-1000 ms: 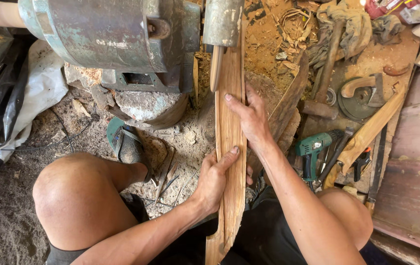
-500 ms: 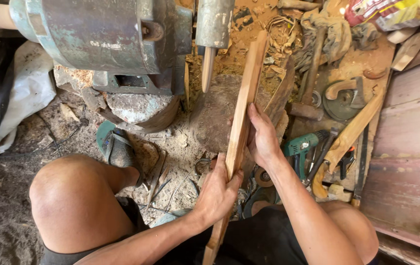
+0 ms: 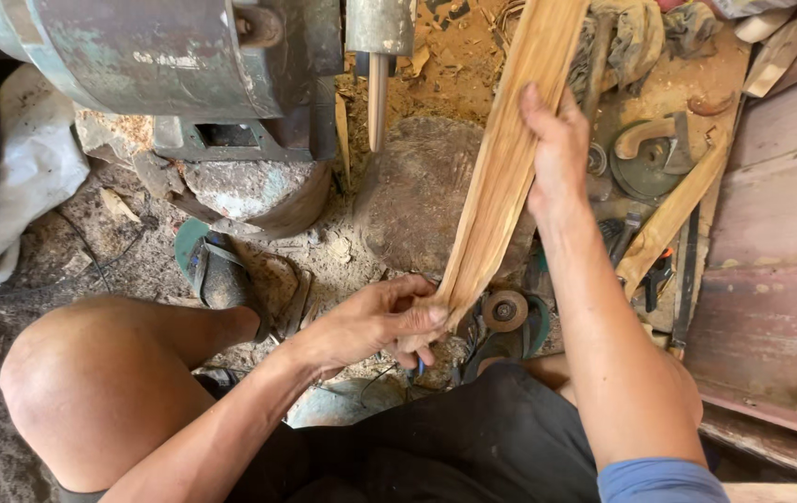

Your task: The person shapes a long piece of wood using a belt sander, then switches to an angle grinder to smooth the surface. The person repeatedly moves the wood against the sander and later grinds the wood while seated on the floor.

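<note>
Right now I see a long, flat strip of pale wood (image 3: 501, 168), its grain streaked and rough, slanting up over the sawdust-strewn ground (image 3: 398, 74). My left hand (image 3: 380, 321) pinches its narrow lower end, fingers curled tight. My right hand (image 3: 557, 154) wraps the upper edge, arm stretched out. A rusty grey-green machine (image 3: 147, 56) sits beyond, beside a rounded stone (image 3: 412, 191).
</note>
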